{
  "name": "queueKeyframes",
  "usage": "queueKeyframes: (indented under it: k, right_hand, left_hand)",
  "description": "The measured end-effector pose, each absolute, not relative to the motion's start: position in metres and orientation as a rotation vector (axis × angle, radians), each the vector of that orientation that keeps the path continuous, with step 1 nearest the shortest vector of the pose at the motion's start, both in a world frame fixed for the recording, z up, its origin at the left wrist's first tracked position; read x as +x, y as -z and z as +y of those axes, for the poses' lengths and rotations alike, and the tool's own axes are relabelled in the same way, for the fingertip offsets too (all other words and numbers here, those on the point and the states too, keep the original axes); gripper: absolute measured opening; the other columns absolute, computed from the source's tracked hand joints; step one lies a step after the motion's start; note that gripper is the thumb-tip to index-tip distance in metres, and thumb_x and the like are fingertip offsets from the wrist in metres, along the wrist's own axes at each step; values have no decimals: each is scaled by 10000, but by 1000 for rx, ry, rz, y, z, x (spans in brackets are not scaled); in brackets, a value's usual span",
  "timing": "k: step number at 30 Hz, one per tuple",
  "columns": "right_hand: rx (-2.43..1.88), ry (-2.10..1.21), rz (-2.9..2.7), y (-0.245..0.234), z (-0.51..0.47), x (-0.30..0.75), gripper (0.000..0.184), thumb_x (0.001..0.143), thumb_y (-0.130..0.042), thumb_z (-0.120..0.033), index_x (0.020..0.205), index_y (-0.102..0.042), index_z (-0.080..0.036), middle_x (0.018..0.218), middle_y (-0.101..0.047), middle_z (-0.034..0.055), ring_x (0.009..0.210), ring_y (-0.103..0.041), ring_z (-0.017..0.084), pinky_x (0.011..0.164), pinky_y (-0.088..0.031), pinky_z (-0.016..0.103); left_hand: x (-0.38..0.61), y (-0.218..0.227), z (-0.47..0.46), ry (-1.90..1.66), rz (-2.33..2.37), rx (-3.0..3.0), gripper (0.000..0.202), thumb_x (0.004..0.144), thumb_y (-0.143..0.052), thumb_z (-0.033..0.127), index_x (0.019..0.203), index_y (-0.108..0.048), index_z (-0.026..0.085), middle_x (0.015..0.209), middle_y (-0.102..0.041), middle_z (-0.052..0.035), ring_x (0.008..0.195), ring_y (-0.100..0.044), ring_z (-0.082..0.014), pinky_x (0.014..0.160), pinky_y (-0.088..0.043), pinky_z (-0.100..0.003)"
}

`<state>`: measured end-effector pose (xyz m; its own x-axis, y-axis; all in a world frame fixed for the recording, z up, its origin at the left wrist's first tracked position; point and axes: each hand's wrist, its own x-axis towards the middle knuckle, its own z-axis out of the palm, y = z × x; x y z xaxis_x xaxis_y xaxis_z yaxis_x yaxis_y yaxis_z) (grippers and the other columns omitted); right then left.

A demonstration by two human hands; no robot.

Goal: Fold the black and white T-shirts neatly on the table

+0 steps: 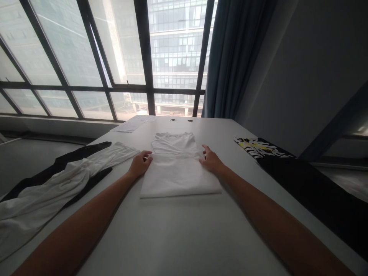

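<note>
A white T-shirt lies on the white table in front of me. Its lower part is folded up into a flat panel, with the neckline at the far end. At the left end of the fold's upper edge rests my left hand, its fingers loosely bent and a gap showing by the thumb. My right hand is at the opposite end, thumb side against the cloth and index finger raised apart. Both hands look open, touching the shirt's sides without a visible grip.
To the left, a crumpled white garment overlaps black cloth. Paper sheets lie at the far left. A black garment with a white-and-yellow print runs along the right edge. Windows and a blue curtain stand behind the table.
</note>
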<state>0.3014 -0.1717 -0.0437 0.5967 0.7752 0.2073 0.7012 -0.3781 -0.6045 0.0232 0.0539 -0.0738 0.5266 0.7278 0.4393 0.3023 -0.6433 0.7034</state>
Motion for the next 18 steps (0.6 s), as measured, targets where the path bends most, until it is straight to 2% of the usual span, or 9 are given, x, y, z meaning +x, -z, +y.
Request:
queueKeyframes:
  k: [2,4,8,11,15,18]
  right_hand:
    - [-2290,12,-1252,40,-171,294,777,850,-638,-199,1575,-368,-126,1452,-546,201,1243,-580,290,1098,-427,391]
    - [-2367,24,-1394,36,-171,286,693,914,-611,-314,1556,-417,-139,1549,-462,181,1392,-457,311,1173,-342,405]
    - [-2416,-167,-1631,38,-168,269,743,977,-501,-548,1587,-371,-145,1677,-266,131,1543,-228,297,1253,-176,433]
    - [-2466,-260,-1674,46,-167,260,752,1013,-384,-589,1606,-329,-130,1687,-222,142,1564,-173,289,1264,-108,457]
    - [-2480,-244,-1682,52,-167,260,759,1028,-287,-613,1624,-285,-142,1699,-183,122,1574,-133,271,1267,-91,460]
    - [-2494,-232,-1676,53,-169,262,759,1034,-262,-607,1631,-257,-139,1703,-158,117,1577,-113,260,1267,-87,466]
  left_hand:
    - [24,74,54,-960,848,2253,368,784,-624,357,1088,-738,183,926,-742,-60,660,-657,-171,733,-544,-309]
    - [24,74,52,-962,853,2282,369,793,-610,349,1096,-740,184,944,-748,-67,684,-666,-181,754,-541,-311]
    - [26,73,50,-962,865,2306,373,808,-602,346,1120,-734,188,960,-761,-73,733,-682,-205,773,-541,-312]
    - [27,73,52,-944,893,2312,370,802,-608,325,1119,-737,183,992,-768,-79,737,-690,-209,789,-547,-319]
    - [27,74,53,-910,907,2339,362,826,-593,303,1129,-736,165,985,-766,-88,766,-700,-223,829,-552,-333]
    - [26,67,46,-915,920,2434,408,835,-565,242,1201,-700,125,1100,-739,-143,893,-704,-264,917,-540,-384]
